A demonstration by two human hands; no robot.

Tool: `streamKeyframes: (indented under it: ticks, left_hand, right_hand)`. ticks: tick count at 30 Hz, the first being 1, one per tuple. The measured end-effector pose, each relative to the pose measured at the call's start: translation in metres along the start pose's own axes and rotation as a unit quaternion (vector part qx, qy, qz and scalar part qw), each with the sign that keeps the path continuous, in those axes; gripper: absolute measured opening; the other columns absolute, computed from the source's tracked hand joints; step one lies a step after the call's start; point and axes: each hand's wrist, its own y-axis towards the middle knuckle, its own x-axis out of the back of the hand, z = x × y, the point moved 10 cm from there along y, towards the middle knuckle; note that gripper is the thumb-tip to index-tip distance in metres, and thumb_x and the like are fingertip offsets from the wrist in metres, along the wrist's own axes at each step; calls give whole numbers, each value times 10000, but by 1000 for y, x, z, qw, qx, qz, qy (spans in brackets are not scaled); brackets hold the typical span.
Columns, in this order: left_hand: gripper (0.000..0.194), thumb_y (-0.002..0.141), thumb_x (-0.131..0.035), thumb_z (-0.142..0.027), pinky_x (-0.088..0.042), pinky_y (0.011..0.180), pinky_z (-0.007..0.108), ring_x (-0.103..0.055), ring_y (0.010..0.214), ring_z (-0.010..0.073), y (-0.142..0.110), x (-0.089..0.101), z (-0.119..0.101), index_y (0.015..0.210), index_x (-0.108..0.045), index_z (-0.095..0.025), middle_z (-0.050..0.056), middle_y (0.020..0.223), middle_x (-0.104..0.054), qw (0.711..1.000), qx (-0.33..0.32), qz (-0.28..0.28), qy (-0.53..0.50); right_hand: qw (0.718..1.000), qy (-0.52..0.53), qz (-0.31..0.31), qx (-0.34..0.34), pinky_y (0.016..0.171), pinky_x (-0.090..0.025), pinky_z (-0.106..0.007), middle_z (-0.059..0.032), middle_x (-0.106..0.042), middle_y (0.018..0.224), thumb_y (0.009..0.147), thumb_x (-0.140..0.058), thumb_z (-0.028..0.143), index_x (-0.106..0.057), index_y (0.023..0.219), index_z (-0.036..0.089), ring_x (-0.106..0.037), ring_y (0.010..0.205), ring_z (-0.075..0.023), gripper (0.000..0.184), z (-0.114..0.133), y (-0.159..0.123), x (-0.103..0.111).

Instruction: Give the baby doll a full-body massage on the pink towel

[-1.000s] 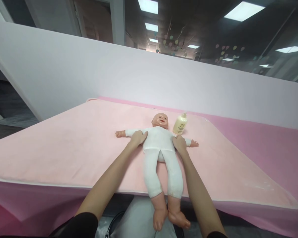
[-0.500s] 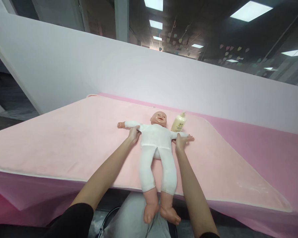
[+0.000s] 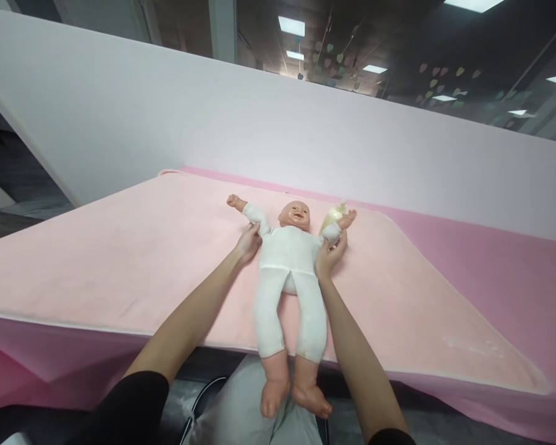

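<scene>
Doll (image 3: 288, 248) in white suit, face up on the peach blanket (image 3: 157, 266), head toward the wall, both arms raised outward, bare feet past the near edge over the person's lap. Left hand (image 3: 249, 242) closed round the doll's sleeved arm on that side, thumb on top; right hand (image 3: 332, 252) curled round the other sleeved arm from below, fingers partly bent, how tight can't tell. Pale yellow bottle (image 3: 330, 217) just beyond the doll's arm on the right-hand side, partly hidden by it. Blanket spreads wide left of the doll, slightly wrinkled, pale edging along the front; pink cover (image 3: 500, 266) shows to the doll's right and hangs down in front. Beyond the doll, plain white wall (image 3: 259, 130); above that, dark glass (image 3: 398, 37) with bright ceiling panels and pastel heart shapes. Far left of the doll, dark greyish floor (image 3: 13, 167). Nearest side, grey trousers (image 3: 241, 402).
</scene>
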Motion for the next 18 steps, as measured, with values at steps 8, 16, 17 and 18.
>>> streamKeyframes:
  ticks: [8, 16, 17, 18]
  left_hand:
    - [452, 687, -665, -485, -414, 694, 244, -565, 768, 157, -3, -13, -2, 988, -648, -149, 43, 902, -666, 964, -45, 56, 256]
    - [424, 739, -571, -525, -248, 532, 260, -394, 536, 116, -2, -2, -15, 548, -550, -147, 5, 528, -500, 885, -51, -24, 462]
    - [425, 736, -576, -518, -239, 532, 264, -387, 529, 116, -2, -2, -16, 525, -530, -152, 4, 511, -487, 882, -52, -28, 468]
    - [425, 735, -578, -512, -236, 533, 267, -387, 527, 119, -2, -2, -17, 512, -517, -155, 5, 502, -481, 878, -56, -32, 473]
  right_hand:
    - [993, -81, 59, 63, 1014, -362, -356, -110, -427, 1181, 806, -355, 228, -392, 1388, 221, -427, 1189, -212, 583, 4, -1, -20]
    - [973, -181, 140, 41, 977, -368, -427, -86, -468, 1061, 766, -381, 208, -455, 1351, 303, -414, 1128, -262, 597, -10, 5, -35]
    - [971, -183, 147, 38, 974, -368, -432, -84, -477, 1054, 768, -389, 225, -461, 1346, 308, -422, 1116, -265, 588, -12, 7, -35]
    - [971, -183, 153, 35, 972, -368, -437, -83, -488, 1048, 770, -397, 242, -468, 1340, 309, -431, 1105, -267, 578, -14, 9, -36]
